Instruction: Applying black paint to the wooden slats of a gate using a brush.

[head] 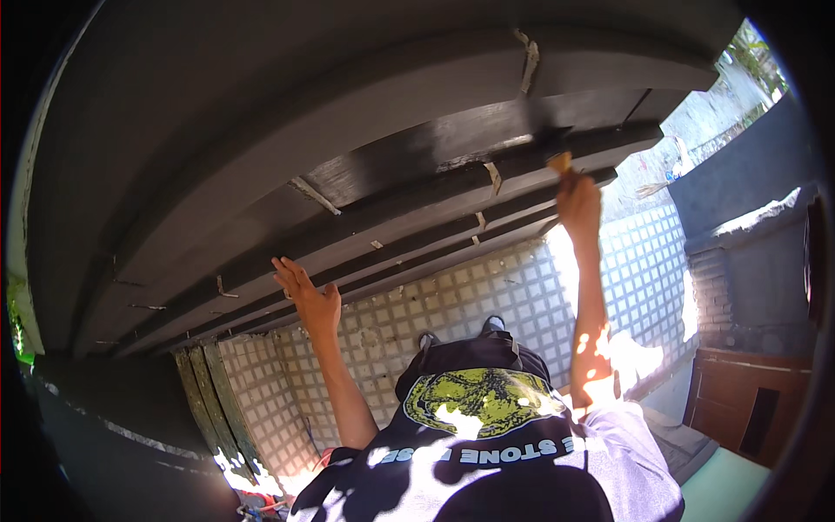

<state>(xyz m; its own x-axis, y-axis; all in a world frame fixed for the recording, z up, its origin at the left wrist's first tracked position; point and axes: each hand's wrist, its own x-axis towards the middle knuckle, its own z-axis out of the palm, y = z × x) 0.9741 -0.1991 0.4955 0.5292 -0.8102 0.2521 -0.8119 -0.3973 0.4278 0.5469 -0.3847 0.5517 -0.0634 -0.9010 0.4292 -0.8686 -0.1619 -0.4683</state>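
A dark grey stepped moulding (365, 189) stretches across the view in front of me, its ridges bent by the lens. In my right hand (579, 205) is a paintbrush (559, 161) with a yellowish handle; its dark, blurred bristles lie against a recessed band. Left of the brush, that band carries a wet, glossy black patch (456, 140). My left hand (313, 297) has its fingers spread at the lower ridges, holding nothing; whether the fingertips touch the surface is unclear. Pale unpainted-looking strips (494, 177) cross the ridges in several places.
Beneath me is a tiled floor (391, 326) with a square pattern, partly in bright sun. Dark boards (212, 391) stand at lower left. To the right are a grey wall (750, 163), a brown wooden piece (750, 398) and a pale green surface (724, 486).
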